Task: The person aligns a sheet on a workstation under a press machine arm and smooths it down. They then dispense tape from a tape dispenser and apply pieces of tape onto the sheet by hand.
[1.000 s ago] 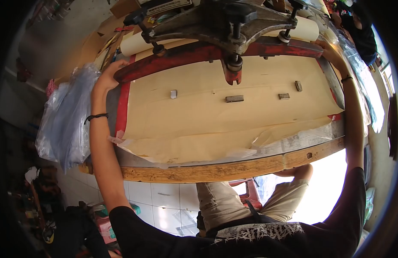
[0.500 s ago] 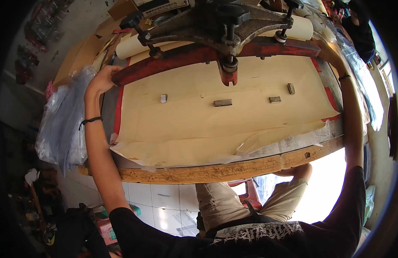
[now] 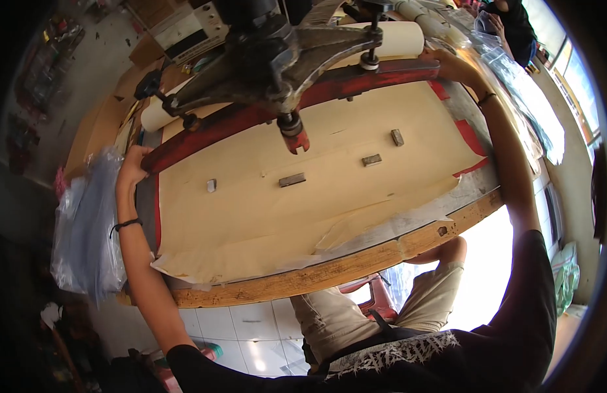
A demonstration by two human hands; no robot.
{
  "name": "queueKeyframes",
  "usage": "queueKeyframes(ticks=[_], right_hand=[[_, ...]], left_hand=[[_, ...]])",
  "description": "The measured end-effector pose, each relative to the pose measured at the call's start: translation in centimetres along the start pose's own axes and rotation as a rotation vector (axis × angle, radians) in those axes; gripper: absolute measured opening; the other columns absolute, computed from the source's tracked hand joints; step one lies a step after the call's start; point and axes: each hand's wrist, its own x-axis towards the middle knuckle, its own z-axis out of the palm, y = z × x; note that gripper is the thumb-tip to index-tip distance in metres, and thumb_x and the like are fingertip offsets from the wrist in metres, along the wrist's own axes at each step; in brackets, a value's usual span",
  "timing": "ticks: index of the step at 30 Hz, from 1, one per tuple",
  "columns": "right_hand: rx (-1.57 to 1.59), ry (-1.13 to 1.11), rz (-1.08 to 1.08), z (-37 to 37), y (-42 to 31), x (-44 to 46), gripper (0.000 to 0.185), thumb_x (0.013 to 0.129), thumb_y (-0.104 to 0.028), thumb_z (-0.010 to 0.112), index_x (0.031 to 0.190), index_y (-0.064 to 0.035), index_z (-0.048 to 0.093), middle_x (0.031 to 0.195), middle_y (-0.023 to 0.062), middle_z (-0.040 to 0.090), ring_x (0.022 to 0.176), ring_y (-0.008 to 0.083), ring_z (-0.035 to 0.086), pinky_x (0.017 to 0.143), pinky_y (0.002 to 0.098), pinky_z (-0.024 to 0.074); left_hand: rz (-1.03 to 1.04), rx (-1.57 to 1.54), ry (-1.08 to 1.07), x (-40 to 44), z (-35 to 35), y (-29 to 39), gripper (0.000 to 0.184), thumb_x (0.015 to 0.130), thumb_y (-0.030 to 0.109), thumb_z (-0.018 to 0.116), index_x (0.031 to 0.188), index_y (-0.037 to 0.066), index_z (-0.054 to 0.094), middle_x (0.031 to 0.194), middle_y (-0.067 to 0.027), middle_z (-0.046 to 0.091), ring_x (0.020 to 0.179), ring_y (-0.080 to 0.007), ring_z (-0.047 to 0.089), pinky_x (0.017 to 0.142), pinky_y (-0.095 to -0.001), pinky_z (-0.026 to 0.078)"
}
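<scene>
Grip: left hand (image 3: 131, 165), right hand (image 3: 444, 64) clasp red bar (image 3: 215, 129) | metal bracket (image 3: 320, 44) partly hides it | plastic bags (image 3: 90, 229) near left hand

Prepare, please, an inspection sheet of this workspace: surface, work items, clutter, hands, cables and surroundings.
Surface: grey tabletop with brown wooden front edge, largely under a large tan paper-like sheet.
Work items: long red metal bar across the sheet, beneath a dark metal bracket with arms; three small brownish rectangular blocks and one paler block on the sheet.
Clutter: clear plastic sheeting at the left; rolled cream sheet beyond the bar.
Hands: left hand grips the bar's left end; right hand, its right end.
Cables: nothing seen.
Surroundings: white tiled floor; another person in dark clothing, upper right.
</scene>
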Motion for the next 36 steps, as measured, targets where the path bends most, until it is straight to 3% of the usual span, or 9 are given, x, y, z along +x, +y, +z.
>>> queueKeyframes(ticks=[5,8,14,19,23,26,28,31,36], right_hand=[[0.032,0.032,-0.086,0.3,-0.3,-0.2,0.035,0.09,-0.031,0.068,0.115,-0.0069,0.069,0.108,0.0074,0.065,0.102,0.0207,0.058,0.091,0.0357,0.0443],[0.062,0.005,-0.047,0.7,1.2,0.5,0.034,0.09,-0.032,0.067,0.112,-0.0058,0.068,0.104,0.0063,0.064,0.099,0.0182,0.057,0.09,0.034,0.0445],[0.057,-0.011,0.073,0.9,1.5,0.6,0.034,0.093,-0.031,0.065,0.112,-0.0038,0.067,0.103,0.0056,0.065,0.099,0.0172,0.058,0.089,0.0329,0.0452],[0.016,0.043,-0.061,0.5,0.4,0.1,0.032,0.093,-0.024,0.064,0.118,-0.0037,0.065,0.11,0.0073,0.065,0.105,0.0189,0.058,0.092,0.0329,0.0463],[0.117,0.037,-0.095,0.4,2.4,0.9,0.038,0.089,-0.016,0.063,0.125,-0.0025,0.061,0.119,0.0117,0.063,0.111,0.023,0.057,0.093,0.0345,0.0474],[0.29,0.001,-0.143,0.8,4.0,1.2,0.045,0.086,-0.009,0.062,0.13,-0.0016,0.059,0.125,0.015,0.061,0.116,0.026,0.057,0.094,0.0357,0.0483],[0.468,0.187,0.065,2.4,3.4,1.4,0.046,0.089,-0.035,0.06,0.116,0.0019,0.067,0.107,0.0274,0.07,0.094,0.0381,0.066,0.084,0.0456,0.0495],[-0.073,-0.02,0.153,-1.0,-0.8,0.0,0.043,0.089,-0.03,0.061,0.114,0.0043,0.066,0.101,0.0248,0.07,0.093,0.0344,0.065,0.082,0.0421,0.0497],[-0.023,-0.014,0.206,-1.0,-2.3,-0.7,0.043,0.088,-0.028,0.063,0.118,0.0024,0.065,0.11,0.022,0.069,0.1,0.0314,0.064,0.084,0.0401,0.05]], left_hand=[[-0.075,0.017,-0.128,0.8,-0.7,-0.9,0.028,0.069,-0.014,0.06,0.092,-0.003,0.074,0.082,0.003,0.065,0.071,-0.0053,0.055,0.054,-0.0244,0.04],[0.029,-0.071,-0.172,1.1,-0.7,-1.9,0.022,0.073,-0.009,0.065,0.093,-0.003,0.074,0.082,0.0037,0.065,0.07,-0.0054,0.055,0.056,-0.0241,0.041],[-0.035,-0.047,-0.045,-0.7,-0.1,1.2,0.014,0.083,0.002,0.071,0.094,-0.004,0.073,0.084,0.0024,0.067,0.077,-0.0058,0.057,0.066,-0.0247,0.046],[0.137,-0.119,-0.131,0.5,0.0,-2.0,0.019,0.083,0.004,0.072,0.1,-0.006,0.073,0.09,-0.0018,0.072,0.083,-0.0082,0.06,0.077,-0.0263,0.048],[0.416,0.018,-0.149,2.5,0.2,-5.4,0.022,0.085,0.009,0.07,0.102,-0.004,0.072,0.091,-0.0157,0.076,0.085,-0.0084,0.06,0.08,-0.0315,0.05],[0.281,-0.003,-0.128,0.7,0.2,-0.9,0.023,0.086,0.01,0.068,0.102,-0.005,0.072,0.087,-0.0171,0.076,0.082,-0.0074,0.059,0.075,-0.0343,0.051],[0.258,-0.01,-0.15,1.4,0.2,-2.0,0.022,0.085,0.008,0.068,0.103,-0.004,0.073,0.084,-0.0166,0.075,0.081,-0.009,0.061,0.075,-0.0339,0.051],[0.195,0.011,-0.15,1.6,0.5,-1.8,0.021,0.084,0.008,0.07,0.1,-0.004,0.074,0.08,-0.0158,0.073,0.08,-0.0102,0.062,0.074,-0.034,0.051],[0.138,0.1,-0.11,1.4,0.5,-0.8,0.018,0.084,0.011,0.071,0.09,-0.005,0.074,0.073,-0.0157,0.07,0.077,-0.0108,0.062,0.07,-0.0358,0.049]])
